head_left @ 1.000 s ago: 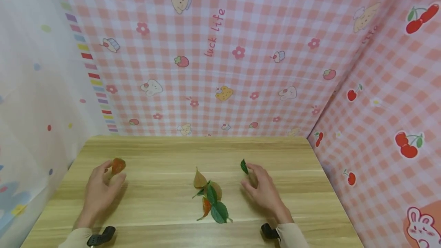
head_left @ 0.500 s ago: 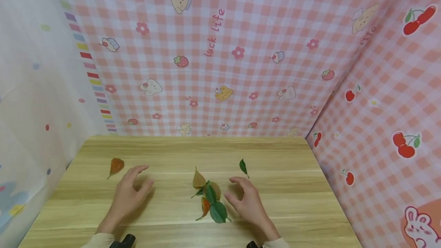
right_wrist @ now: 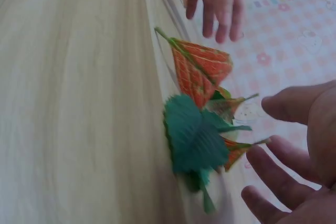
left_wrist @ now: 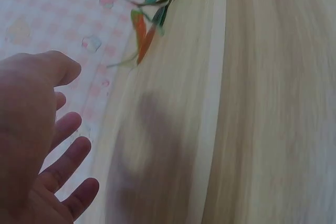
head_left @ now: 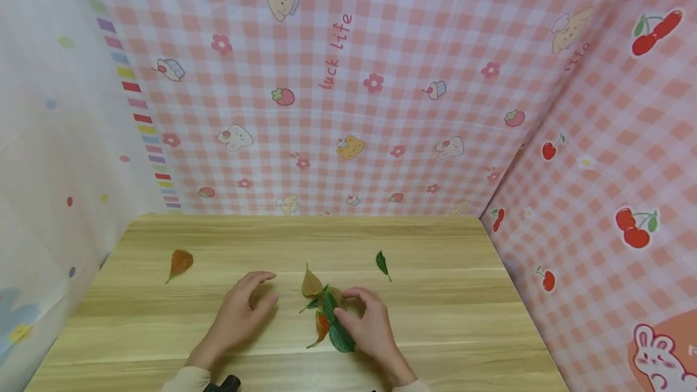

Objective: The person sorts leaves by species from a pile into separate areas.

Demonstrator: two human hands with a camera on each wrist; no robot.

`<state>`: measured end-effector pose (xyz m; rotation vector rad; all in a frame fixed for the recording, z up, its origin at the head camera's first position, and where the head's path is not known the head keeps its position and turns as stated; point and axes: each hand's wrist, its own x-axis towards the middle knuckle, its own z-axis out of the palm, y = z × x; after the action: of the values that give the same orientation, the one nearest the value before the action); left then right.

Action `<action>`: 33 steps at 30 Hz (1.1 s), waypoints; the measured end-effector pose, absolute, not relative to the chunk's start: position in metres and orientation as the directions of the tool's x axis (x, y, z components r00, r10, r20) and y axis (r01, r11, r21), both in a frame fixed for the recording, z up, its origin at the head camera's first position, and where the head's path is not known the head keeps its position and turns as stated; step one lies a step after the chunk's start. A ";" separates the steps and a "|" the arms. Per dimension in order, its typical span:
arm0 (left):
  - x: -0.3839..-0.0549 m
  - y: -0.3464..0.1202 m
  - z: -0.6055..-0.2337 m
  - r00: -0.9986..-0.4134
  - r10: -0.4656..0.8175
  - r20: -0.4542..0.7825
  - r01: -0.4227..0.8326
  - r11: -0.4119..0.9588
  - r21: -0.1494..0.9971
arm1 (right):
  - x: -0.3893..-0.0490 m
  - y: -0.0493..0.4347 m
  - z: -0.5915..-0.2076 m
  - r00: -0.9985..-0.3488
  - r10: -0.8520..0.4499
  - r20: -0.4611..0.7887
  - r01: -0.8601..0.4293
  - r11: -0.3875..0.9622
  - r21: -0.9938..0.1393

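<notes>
A small pile of leaves lies mid-table: a toothed green leaf (head_left: 341, 339) on top, a tan leaf (head_left: 311, 284) behind, and an orange leaf (head_left: 322, 326) at its left. My right hand (head_left: 372, 323) is at the pile's right side, thumb and fingers spread apart. In the right wrist view, its fingertips are close to the stems beside the green leaf (right_wrist: 194, 135); contact cannot be told. To the left of the pile, my left hand (head_left: 238, 314) hovers with loosely bent fingers and nothing in them. In the left wrist view its fingers (left_wrist: 73, 158) are spread, apart from the leaves.
One orange-brown leaf (head_left: 181, 262) lies alone at the table's left. A single green leaf (head_left: 382, 264) lies right of the pile, farther back. The wooden table (head_left: 446, 295) meets a pink checked cloth wall (head_left: 321, 120) at the back, with more cloth at both sides.
Both hands have let go of single leaves, the left an orange-brown one, the right a green one. They have since moved inward, the right hand reaching the pile.
</notes>
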<state>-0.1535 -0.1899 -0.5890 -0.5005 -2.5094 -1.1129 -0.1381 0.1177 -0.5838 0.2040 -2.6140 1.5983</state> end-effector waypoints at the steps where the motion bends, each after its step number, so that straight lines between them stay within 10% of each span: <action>1: -0.154 -0.187 -0.589 -0.875 0.185 0.448 0.456 0.625 0.634 | -0.139 0.116 -0.585 -0.989 -0.069 0.128 -0.146 0.450 -0.881; 33: -0.178 -0.129 -0.600 -0.839 0.349 0.417 0.539 0.642 0.546 | -0.145 0.097 -0.602 -0.987 0.016 0.162 -0.138 0.443 -0.886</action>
<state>-0.1785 -0.1287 -0.6005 -0.7170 -2.5904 -0.9917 -0.1452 0.0966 -0.6025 0.1084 -2.5411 1.5816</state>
